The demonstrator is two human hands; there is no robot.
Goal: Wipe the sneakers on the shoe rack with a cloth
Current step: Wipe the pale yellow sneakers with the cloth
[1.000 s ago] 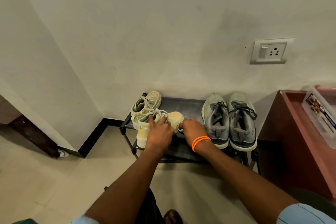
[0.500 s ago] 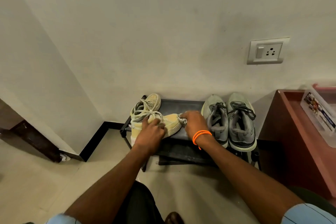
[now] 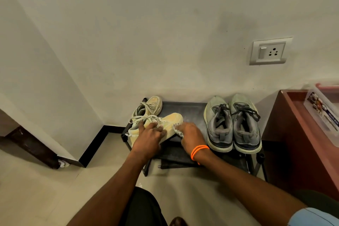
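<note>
Black shoe rack (image 3: 185,108) against wall. Grey sneaker pair (image 3: 233,124) on its right end, untouched. Cream sneaker (image 3: 170,121) tilted on left end, second one (image 3: 150,105) behind it. Left hand (image 3: 149,135) grips the tilted sneaker at the laces. Right hand (image 3: 190,135) holds a small cloth (image 3: 177,130), fingers curled, pressed against the sneaker's side.

Arms: bare from wrist to upper arm.
Sleeves: short light-blue fabric sleeve (image 3: 315,217) on right arm, dark seam line visible.
Wrist: doubled orange beaded band (image 3: 199,151) on right wrist.
Legs: dark trousers (image 3: 145,207).
</note>
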